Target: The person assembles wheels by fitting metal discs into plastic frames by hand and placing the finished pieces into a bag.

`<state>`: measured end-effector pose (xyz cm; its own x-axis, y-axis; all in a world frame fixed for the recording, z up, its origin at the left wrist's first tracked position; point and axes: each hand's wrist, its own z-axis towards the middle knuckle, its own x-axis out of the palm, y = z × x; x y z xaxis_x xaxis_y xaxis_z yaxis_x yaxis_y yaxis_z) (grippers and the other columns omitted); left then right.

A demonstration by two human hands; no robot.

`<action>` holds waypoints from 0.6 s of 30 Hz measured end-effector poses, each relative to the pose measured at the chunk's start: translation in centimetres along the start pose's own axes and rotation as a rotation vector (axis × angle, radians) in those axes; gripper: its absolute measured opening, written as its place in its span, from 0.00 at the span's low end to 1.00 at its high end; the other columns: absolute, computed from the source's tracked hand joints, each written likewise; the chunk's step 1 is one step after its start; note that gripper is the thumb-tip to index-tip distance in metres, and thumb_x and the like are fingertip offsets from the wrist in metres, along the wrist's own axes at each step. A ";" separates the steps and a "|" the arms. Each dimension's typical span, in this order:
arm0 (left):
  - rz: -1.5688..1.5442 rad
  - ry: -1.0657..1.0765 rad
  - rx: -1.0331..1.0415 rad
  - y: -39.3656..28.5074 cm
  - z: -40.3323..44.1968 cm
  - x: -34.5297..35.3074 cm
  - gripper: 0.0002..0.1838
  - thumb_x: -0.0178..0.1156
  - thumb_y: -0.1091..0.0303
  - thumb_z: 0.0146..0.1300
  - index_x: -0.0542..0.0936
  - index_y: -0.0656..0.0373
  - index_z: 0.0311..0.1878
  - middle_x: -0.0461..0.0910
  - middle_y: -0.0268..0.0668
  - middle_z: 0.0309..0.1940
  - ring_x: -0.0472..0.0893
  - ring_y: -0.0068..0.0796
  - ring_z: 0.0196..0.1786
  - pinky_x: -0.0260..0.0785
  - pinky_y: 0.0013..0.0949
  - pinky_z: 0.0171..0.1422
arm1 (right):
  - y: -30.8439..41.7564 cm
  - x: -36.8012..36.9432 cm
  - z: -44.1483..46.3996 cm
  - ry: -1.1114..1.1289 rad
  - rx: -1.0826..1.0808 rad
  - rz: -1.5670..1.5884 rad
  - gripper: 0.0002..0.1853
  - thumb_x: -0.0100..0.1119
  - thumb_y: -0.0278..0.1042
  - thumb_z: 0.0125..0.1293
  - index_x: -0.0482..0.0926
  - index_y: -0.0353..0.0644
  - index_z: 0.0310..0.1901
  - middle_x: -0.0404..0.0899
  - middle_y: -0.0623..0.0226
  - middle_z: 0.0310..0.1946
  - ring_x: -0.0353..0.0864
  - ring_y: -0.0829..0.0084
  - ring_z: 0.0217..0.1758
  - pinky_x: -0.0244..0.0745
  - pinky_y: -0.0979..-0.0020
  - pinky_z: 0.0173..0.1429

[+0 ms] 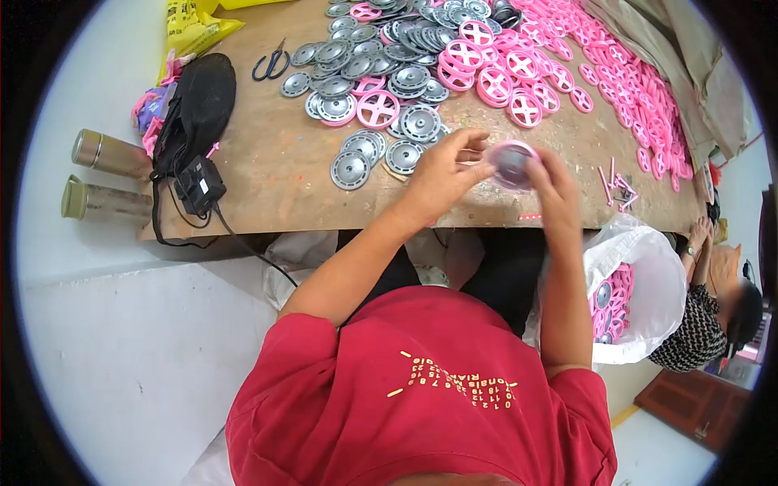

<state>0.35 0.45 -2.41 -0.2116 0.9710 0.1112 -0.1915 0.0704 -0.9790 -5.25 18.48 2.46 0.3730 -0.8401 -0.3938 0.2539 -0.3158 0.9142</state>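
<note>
Pink-rimmed disc [514, 166] blurred, yellow bag [191, 34] cut off at top

Bears, as a flat brown table [267, 174], piled round grey slotted discs [411, 77] beside heaped round pink cross-spoked wheels [521, 64]. Also carries dark-handled metal scissors [277, 55] left of the discs and thin pink rods [605, 186] near the right front edge.

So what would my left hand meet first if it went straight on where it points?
Probably the pink-rimmed grey wheel in your right hand, though it's blurred and the depth is hard to judge.
</note>
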 end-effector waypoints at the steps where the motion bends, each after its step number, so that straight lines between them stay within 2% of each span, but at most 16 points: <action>1: 0.105 0.000 0.101 -0.3 -0.4 0.1 0.17 0.63 0.73 0.58 0.74 0.63 0.51 0.79 0.40 0.40 0.82 0.28 0.42 0.74 0.30 0.43 | 1.2 -1.2 -1.3 -0.095 0.014 -0.042 0.14 0.51 0.34 0.69 0.76 0.34 0.50 0.78 0.67 0.41 0.75 0.76 0.46 0.69 0.74 0.52; 2: 0.166 -0.026 0.067 -1.4 -0.8 -0.4 0.18 0.64 0.72 0.57 0.75 0.60 0.51 0.78 0.41 0.42 0.82 0.35 0.42 0.74 0.32 0.43 | 1.5 -3.0 -2.7 -0.217 -0.033 -0.176 0.13 0.51 0.33 0.69 0.77 0.35 0.49 0.79 0.65 0.40 0.76 0.76 0.44 0.70 0.74 0.51; 3: 0.169 -0.027 0.066 -1.6 -0.9 -1.2 0.18 0.64 0.72 0.57 0.75 0.60 0.51 0.78 0.41 0.42 0.82 0.35 0.42 0.74 0.32 0.43 | 1.2 -5.6 -4.0 -0.244 -0.053 -0.243 0.13 0.50 0.31 0.69 0.76 0.34 0.50 0.78 0.65 0.42 0.75 0.76 0.47 0.69 0.74 0.53; 5: 0.574 -0.159 0.229 -1.9 -0.8 -3.4 0.19 0.65 0.71 0.54 0.76 0.58 0.51 0.78 0.42 0.43 0.81 0.43 0.40 0.73 0.36 0.42 | 0.6 -10.2 -6.9 -0.474 -0.001 -0.326 0.14 0.50 0.31 0.70 0.76 0.32 0.50 0.78 0.64 0.43 0.76 0.75 0.47 0.70 0.73 0.54; 7: 0.827 -0.291 0.245 -0.6 -0.2 -6.4 0.20 0.66 0.70 0.52 0.77 0.56 0.50 0.77 0.42 0.44 0.78 0.47 0.42 0.72 0.41 0.45 | -1.6 -16.1 -10.0 -0.591 -0.021 -0.353 0.16 0.51 0.36 0.71 0.76 0.33 0.52 0.78 0.66 0.42 0.75 0.76 0.45 0.70 0.75 0.52; 9: 0.949 -0.336 0.240 -0.6 0.3 -8.9 0.20 0.66 0.69 0.52 0.77 0.56 0.50 0.77 0.42 0.45 0.77 0.46 0.44 0.71 0.42 0.47 | -2.5 -20.4 -12.8 -0.709 0.067 -0.540 0.17 0.53 0.38 0.70 0.77 0.36 0.53 0.78 0.67 0.43 0.76 0.78 0.42 0.71 0.78 0.42; 11: 1.072 -0.384 0.235 -0.4 1.2 -10.4 0.20 0.66 0.68 0.52 0.77 0.55 0.50 0.77 0.42 0.45 0.76 0.46 0.46 0.70 0.43 0.49 | -2.2 -21.7 -14.0 -0.748 0.037 -0.939 0.17 0.56 0.38 0.68 0.77 0.38 0.54 0.78 0.68 0.41 0.76 0.79 0.39 0.70 0.79 0.40; 13: 1.196 -0.335 0.250 -0.2 2.2 -11.3 0.23 0.67 0.66 0.51 0.77 0.54 0.52 0.77 0.41 0.46 0.74 0.46 0.49 0.68 0.44 0.52 | -2.0 -20.3 -12.8 -0.757 0.059 -0.820 0.18 0.57 0.38 0.67 0.77 0.38 0.55 0.78 0.68 0.42 0.75 0.79 0.38 0.70 0.79 0.40; 14: 1.231 -0.297 0.170 -0.3 2.6 -11.4 0.26 0.68 0.64 0.49 0.76 0.54 0.54 0.77 0.42 0.45 0.74 0.46 0.49 0.68 0.44 0.52 | -1.8 -19.2 -11.9 -0.770 0.088 -0.703 0.18 0.58 0.37 0.67 0.77 0.39 0.55 0.78 0.69 0.42 0.75 0.80 0.37 0.70 0.79 0.39; 16: 1.282 -0.280 0.123 -0.2 3.1 -11.2 0.27 0.68 0.63 0.49 0.75 0.54 0.55 0.77 0.42 0.45 0.74 0.46 0.50 0.67 0.45 0.52 | -0.6 -15.0 -8.8 -0.560 0.080 -0.492 0.16 0.56 0.30 0.67 0.76 0.39 0.55 0.77 0.71 0.42 0.73 0.81 0.40 0.68 0.80 0.43; 18: 1.330 -0.262 0.077 -0.4 3.6 -10.9 0.27 0.68 0.63 0.49 0.75 0.54 0.55 0.77 0.42 0.45 0.74 0.46 0.50 0.67 0.45 0.52 | 0.1 -9.0 -5.1 -0.325 -0.140 -0.361 0.15 0.55 0.27 0.66 0.77 0.39 0.54 0.77 0.70 0.42 0.74 0.79 0.43 0.69 0.79 0.48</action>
<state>-0.67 -11.00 -2.62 -0.4496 0.2216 -0.8653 0.2482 -0.8996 -0.3593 -4.02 28.24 5.61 -0.0527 -0.7890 -0.6121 0.4410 -0.5683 0.6946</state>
